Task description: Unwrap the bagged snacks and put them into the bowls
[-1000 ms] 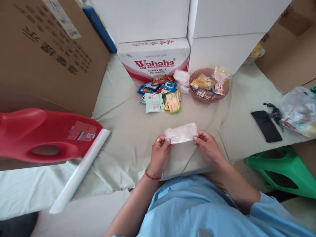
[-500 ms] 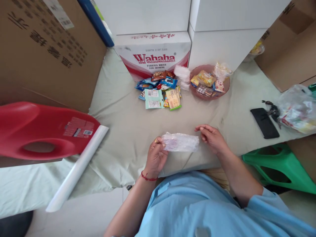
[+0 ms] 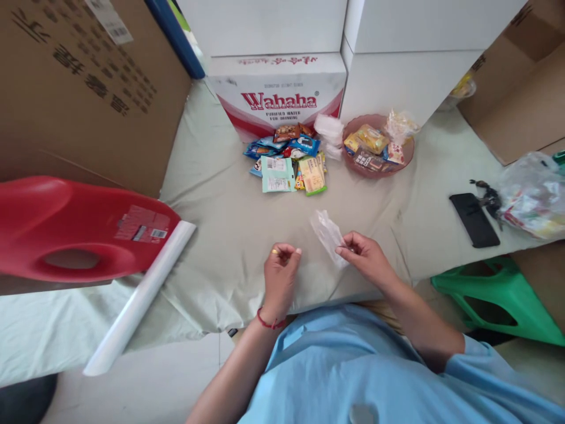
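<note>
My right hand (image 3: 362, 254) pinches one end of a folded clear plastic bag (image 3: 326, 231) between thumb and fingers. The bag slants up and to the left, above the cloth. Left of it, my left hand (image 3: 282, 270) is closed, with its fingers curled and the thumb against them, and nothing shows in it. Beyond both hands lies a pile of small snack packets (image 3: 278, 173), blue, brown, mint and yellow. A pinkish clear bowl (image 3: 378, 171) with more wrapped snacks stands to their right. Folded white plastic (image 3: 329, 131) sits between pile and bowl.
A white and red water carton (image 3: 282, 88) stands behind the packets. On the left, a red plastic jug (image 3: 88, 206) lies beside a white roll (image 3: 141, 297). A black phone (image 3: 474, 221), keys and a filled plastic bag (image 3: 536, 197) lie right, above a green stool (image 3: 507, 300).
The plastic bag has passed from my left hand to my right and now hangs at a slant instead of lying level. My left hand has let go and its fingers are curled.
</note>
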A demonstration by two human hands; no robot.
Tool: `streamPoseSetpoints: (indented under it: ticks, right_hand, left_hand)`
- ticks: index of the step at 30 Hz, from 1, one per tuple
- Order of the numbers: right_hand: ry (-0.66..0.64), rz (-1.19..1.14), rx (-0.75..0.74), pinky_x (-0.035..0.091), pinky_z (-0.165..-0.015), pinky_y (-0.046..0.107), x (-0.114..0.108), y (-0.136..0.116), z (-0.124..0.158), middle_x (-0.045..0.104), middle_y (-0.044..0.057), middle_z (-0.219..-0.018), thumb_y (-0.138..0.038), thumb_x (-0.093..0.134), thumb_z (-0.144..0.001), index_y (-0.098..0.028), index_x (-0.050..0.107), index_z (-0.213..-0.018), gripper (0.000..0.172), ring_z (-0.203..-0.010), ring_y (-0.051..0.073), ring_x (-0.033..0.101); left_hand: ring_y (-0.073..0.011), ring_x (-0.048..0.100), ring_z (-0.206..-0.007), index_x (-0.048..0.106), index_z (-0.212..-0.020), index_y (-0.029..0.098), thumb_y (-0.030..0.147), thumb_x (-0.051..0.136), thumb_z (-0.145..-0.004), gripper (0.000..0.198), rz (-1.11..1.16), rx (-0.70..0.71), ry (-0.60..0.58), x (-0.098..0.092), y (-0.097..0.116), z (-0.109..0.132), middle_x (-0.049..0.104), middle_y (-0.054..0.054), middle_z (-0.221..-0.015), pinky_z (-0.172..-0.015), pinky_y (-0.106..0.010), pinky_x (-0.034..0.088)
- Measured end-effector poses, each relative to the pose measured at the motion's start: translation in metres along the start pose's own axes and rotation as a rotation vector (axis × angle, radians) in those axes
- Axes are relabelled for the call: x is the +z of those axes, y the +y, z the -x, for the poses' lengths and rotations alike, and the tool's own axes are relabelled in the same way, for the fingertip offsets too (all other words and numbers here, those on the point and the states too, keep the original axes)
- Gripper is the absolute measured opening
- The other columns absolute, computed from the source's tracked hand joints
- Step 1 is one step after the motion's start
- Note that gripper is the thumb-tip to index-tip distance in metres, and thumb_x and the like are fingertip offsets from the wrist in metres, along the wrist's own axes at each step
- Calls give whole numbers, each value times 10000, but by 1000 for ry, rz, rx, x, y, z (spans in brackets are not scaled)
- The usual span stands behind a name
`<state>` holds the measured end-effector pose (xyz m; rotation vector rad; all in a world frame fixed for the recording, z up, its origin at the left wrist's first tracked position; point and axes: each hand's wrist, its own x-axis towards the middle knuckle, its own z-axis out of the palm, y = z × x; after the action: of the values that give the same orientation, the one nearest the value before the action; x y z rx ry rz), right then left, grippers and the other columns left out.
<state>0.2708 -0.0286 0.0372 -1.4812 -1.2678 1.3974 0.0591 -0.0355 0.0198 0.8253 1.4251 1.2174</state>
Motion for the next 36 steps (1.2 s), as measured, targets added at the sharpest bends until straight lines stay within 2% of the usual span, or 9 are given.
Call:
streamPoseSetpoints:
  ticks: [4,7,10,16,23,26,30,33,36]
  right_hand:
    - [17,184,-119,375,-622,271,14,0,12,551,-33,-681,-423,686,-889,-228,612,-835,215,-636,137,486]
    - [-27,241,-174,383,-629,268,22,1,18,562,-31,-679,-380,683,-900,-226,635,-853,168,-634,136,495]
    - [-125,134,-91,371,-600,262,25,3,17,554,-37,-676,-478,685,-916,-221,666,-905,258,-614,130,478]
    - [-65,-154,50,391,-626,264,13,0,7,579,-22,-698,-657,752,-822,-202,651,-805,465,-647,129,496]
    - [118,-233,156,321,-533,252,-19,5,2,516,-52,-622,-678,792,-750,-214,619,-785,497,-546,108,404]
    - [201,-117,136,313,-532,256,-28,12,3,503,-57,-629,-669,777,-755,-218,625,-836,482,-551,116,401]
    - [353,181,-19,362,-583,277,-27,7,9,561,-23,-693,-642,631,-905,-221,631,-880,422,-612,142,466]
    - [208,424,-84,417,-664,290,-15,0,12,644,19,-791,-570,571,-979,-213,671,-915,377,-696,162,552]
    - [66,695,-38,431,-729,297,1,5,10,710,60,-957,-408,725,-901,-210,698,-1065,258,-819,193,617]
  left_hand:
    - [-107,488,-585,618,-873,201,537,776,-845,372,13,-129,-230,15,3,10,580,38,-684,-563,-241,389]
    - [-123,547,-650,656,-867,195,498,790,-819,335,4,-124,-234,27,3,10,640,13,-750,-602,-250,422]
    - [-141,591,-722,673,-807,194,428,802,-794,267,-11,-81,-226,31,1,9,672,3,-767,-700,-268,460]
    - [-127,561,-719,677,-817,195,431,817,-811,275,47,-62,-229,17,-2,9,644,18,-745,-732,-267,456]
    - [-179,702,-953,627,-762,196,335,915,-682,330,412,-294,-203,-5,1,-1,730,-36,-1035,-788,-281,531]
    - [-202,723,-1000,612,-735,196,272,900,-670,305,461,-314,-211,-8,0,-1,736,-36,-1037,-799,-295,550]
    - [-253,728,-1124,597,-735,192,278,888,-699,305,482,-300,-251,-6,-1,1,742,-46,-1083,-984,-406,567]
    - [-264,725,-1149,586,-752,187,305,887,-716,325,464,-297,-264,-5,-1,2,735,-55,-1104,-1036,-445,558]
    - [-246,718,-1152,584,-849,203,362,878,-741,351,441,-282,-233,-3,-4,4,711,-45,-1115,-1036,-439,565]
